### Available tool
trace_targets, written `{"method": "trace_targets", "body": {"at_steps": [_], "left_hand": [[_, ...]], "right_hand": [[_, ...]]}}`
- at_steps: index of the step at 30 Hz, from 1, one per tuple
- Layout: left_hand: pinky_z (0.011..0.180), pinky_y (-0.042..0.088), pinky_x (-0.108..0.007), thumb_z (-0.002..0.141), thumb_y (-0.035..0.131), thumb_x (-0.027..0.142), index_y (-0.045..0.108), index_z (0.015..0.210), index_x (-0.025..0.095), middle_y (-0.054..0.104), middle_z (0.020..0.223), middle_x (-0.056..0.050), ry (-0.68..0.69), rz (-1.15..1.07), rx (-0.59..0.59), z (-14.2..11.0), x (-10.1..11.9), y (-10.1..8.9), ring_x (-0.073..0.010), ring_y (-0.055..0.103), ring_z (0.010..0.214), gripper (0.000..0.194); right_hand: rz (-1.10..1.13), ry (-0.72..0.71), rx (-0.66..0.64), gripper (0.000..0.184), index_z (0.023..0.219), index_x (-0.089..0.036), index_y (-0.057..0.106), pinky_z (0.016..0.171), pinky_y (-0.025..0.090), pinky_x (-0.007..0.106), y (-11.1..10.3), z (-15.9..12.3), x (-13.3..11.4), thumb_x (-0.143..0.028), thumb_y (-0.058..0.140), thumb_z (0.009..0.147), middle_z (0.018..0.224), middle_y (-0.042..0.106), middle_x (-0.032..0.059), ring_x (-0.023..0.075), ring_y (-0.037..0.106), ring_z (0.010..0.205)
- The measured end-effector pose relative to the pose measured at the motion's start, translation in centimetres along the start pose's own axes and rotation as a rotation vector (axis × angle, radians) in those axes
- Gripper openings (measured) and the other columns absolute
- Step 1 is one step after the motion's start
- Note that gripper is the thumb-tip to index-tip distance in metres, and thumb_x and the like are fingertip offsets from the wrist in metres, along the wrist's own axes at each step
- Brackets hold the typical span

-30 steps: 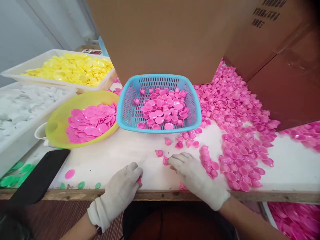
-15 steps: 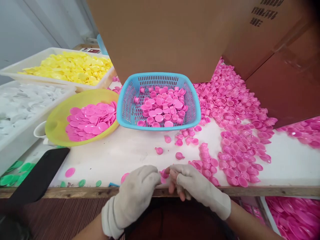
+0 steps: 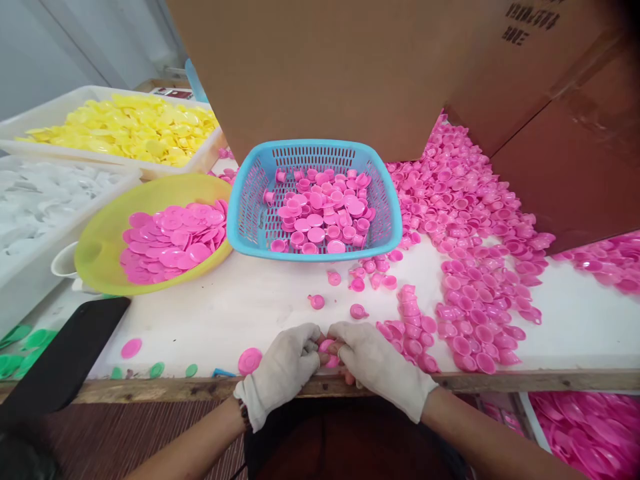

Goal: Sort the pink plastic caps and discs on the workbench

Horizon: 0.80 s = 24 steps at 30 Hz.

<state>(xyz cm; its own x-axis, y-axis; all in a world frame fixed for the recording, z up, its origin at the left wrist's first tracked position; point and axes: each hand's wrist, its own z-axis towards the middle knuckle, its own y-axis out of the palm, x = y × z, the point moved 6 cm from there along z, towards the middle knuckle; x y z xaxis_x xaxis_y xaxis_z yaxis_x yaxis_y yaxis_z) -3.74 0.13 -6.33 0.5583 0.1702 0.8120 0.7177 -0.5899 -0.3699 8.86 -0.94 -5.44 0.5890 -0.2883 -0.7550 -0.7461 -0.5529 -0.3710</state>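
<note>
Both hands wear white cloth gloves and meet at the table's front edge. My left hand and my right hand pinch a small pink plastic piece between their fingertips, pressing it together. A loose pink disc lies just left of my left hand. Two single pink cups sit on the white tabletop just beyond the hands. A row of nested pink cups lies right of my right hand.
A blue basket holds assembled pink pieces. A yellow-green bowl of pink discs stands at left, with white trays of yellow and white parts behind. A large heap of pink cups spreads at right under a cardboard box. A black object lies at lower left.
My right hand picked a pink cup off the table and drew back to the front edge. My left hand moved right to meet it, and both now pinch the pink piece together.
</note>
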Motion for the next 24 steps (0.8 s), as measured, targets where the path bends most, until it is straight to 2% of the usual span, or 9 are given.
{"method": "trace_targets", "body": {"at_steps": [5,10,15,17,21,24], "left_hand": [[0.052,0.033,-0.022,0.076,0.052,0.029,0.054,0.075,0.017,0.051,0.061,0.004,-0.072,0.027,-0.069,0.5,-0.3,0.1,-0.0102,0.044,0.057,0.013],[0.057,0.035,-0.023,0.074,0.049,0.018,0.053,0.076,0.018,0.056,0.065,0.002,-0.067,0.145,-0.044,0.6,0.7,-0.2,-0.0115,0.049,0.061,0.005],[0.057,0.035,-0.023,0.075,0.051,0.023,0.052,0.08,0.019,0.059,0.07,0.002,0.006,0.162,-0.097,0.2,1.8,-0.1,-0.0115,0.05,0.061,0.006],[0.057,0.035,-0.023,0.074,0.053,0.022,0.051,0.081,0.019,0.06,0.072,0.002,0.005,0.19,-0.101,0.2,2.0,-0.1,-0.0119,0.051,0.062,0.008],[0.057,0.034,-0.024,0.074,0.047,0.016,0.049,0.08,0.019,0.06,0.074,0.0,-0.006,0.324,-0.056,0.3,1.9,0.1,-0.0133,0.052,0.063,0.007],[0.06,0.035,-0.026,0.077,0.044,0.016,0.049,0.086,0.02,0.061,0.077,-0.001,0.04,0.407,-0.032,0.0,1.8,0.6,-0.0149,0.054,0.067,0.011]], "right_hand": [[-0.005,0.153,-0.131,0.019,0.088,-0.021,0.057,0.033,0.031,0.016,0.3,0.2,0.8,-0.021,0.039,0.082,0.041,0.046,-0.0046,0.0097,0.046,0.033],[-0.058,0.12,-0.14,0.024,0.09,-0.022,0.057,0.034,0.032,0.015,0.2,0.9,1.2,-0.014,0.038,0.078,0.042,0.047,-0.0059,0.009,0.048,0.033],[0.175,0.115,-0.365,0.019,0.099,-0.023,0.049,0.033,0.038,0.015,0.8,0.8,1.0,-0.019,0.041,0.081,0.077,0.062,-0.0007,0.007,0.054,0.038],[0.189,0.123,-0.381,0.017,0.097,-0.022,0.047,0.033,0.039,0.015,0.7,0.8,0.9,-0.019,0.043,0.081,0.082,0.062,0.0009,0.0064,0.054,0.038],[0.099,0.181,-0.342,0.016,0.093,-0.02,0.048,0.032,0.04,0.017,0.6,1.0,1.0,-0.016,0.045,0.078,0.07,0.059,-0.0005,0.008,0.052,0.037],[0.053,0.174,-0.348,0.016,0.094,-0.02,0.048,0.034,0.04,0.017,1.1,1.0,0.9,-0.016,0.046,0.079,0.063,0.054,-0.0028,0.0086,0.052,0.036]]}}
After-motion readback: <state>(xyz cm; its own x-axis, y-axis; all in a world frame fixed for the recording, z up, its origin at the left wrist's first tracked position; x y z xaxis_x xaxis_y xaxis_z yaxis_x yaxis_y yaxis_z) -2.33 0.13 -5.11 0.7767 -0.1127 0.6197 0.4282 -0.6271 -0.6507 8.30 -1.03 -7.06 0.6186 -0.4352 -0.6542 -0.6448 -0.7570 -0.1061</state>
